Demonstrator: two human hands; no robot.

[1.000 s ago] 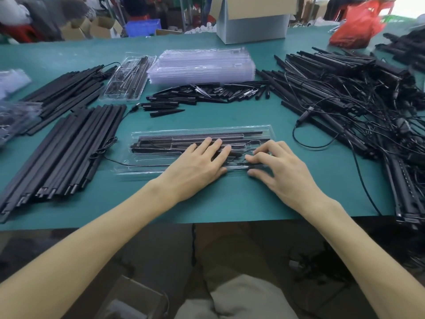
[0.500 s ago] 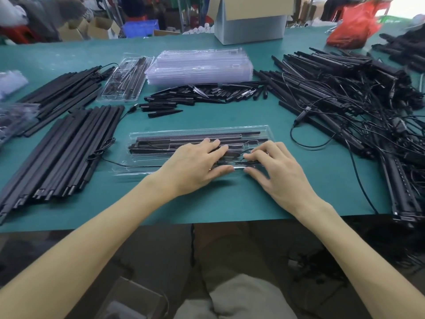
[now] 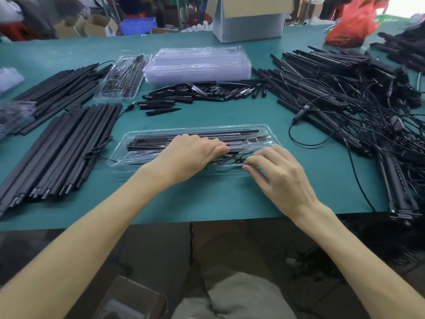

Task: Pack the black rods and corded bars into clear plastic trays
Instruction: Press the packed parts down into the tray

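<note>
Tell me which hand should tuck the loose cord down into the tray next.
Probably the right hand: its fingertips already sit at the loose cord in the near channel of the clear tray. The left hand lies over the black bars, seemingly steadying them.
</note>
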